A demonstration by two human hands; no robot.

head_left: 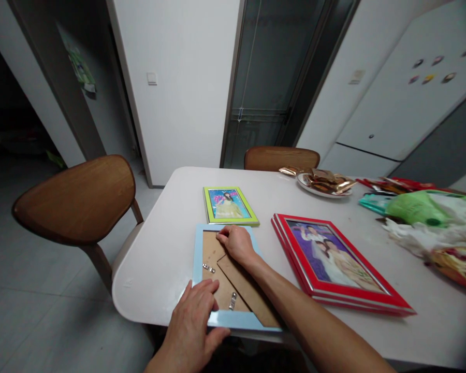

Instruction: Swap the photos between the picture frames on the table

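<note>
A light-blue photo frame [198, 254] lies face down at the table's near edge, its brown backing board [221, 277] showing with a folded stand flap [252, 292]. My left hand [192, 324] grips the frame's near left corner, thumb at the near edge and fingers over the side. At the far end of the backing, my right hand [236, 244] pinches with thumb and forefinger at a small metal clip, mostly covered by the fingertips. Two more metal clips, one on the left [208, 268] and one near the front [232, 301], sit on the backing.
Beyond the blue frame lies a lime-green framed picture [229, 204]. Stacked red photo frames [334, 259] stand to the right. Farther back are a plate [303, 182] of gold packets and a green plastic bag [419, 208]. Wooden chairs [77, 202] flank the white table [155, 269].
</note>
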